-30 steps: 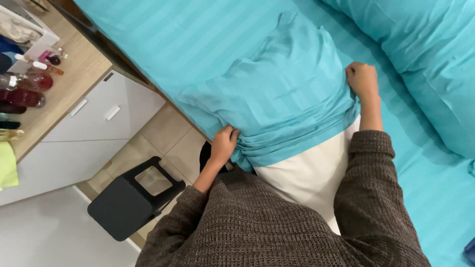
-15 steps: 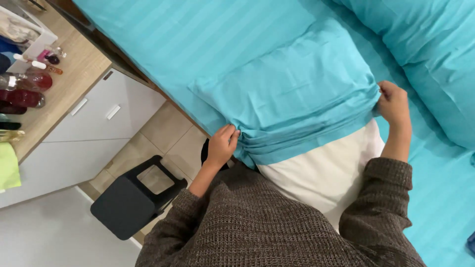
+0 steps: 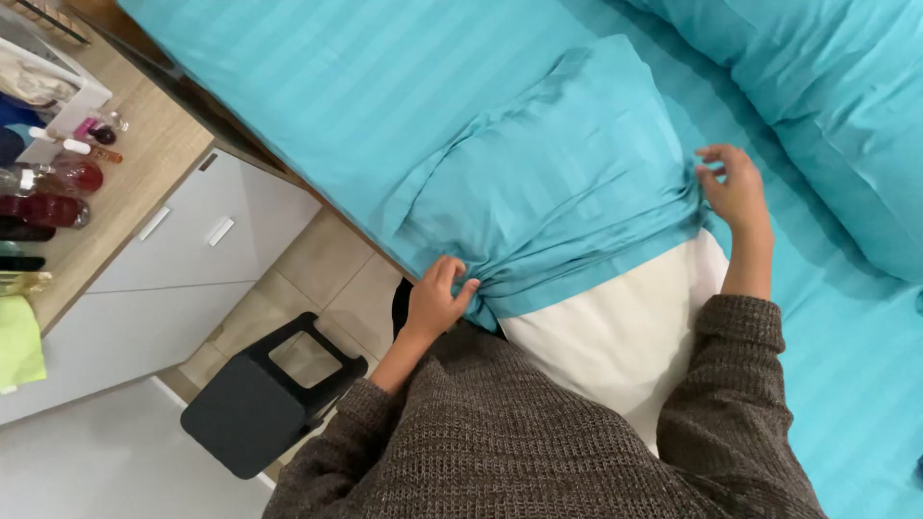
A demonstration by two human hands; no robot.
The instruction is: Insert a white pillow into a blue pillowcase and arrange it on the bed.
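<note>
While the left hand [image 3: 435, 300] is clenching its fingers [image 3: 460, 285] on the bunched hem of the turquoise pillowcase [image 3: 548, 183], the right hand [image 3: 735, 187] is touching the opposite hem with fingers spread loose, gripping nothing. A white pillow [image 3: 615, 332] is lying half-covered at the bed's [image 3: 317, 77] near edge, beside a black stool [image 3: 264, 399].
</note>
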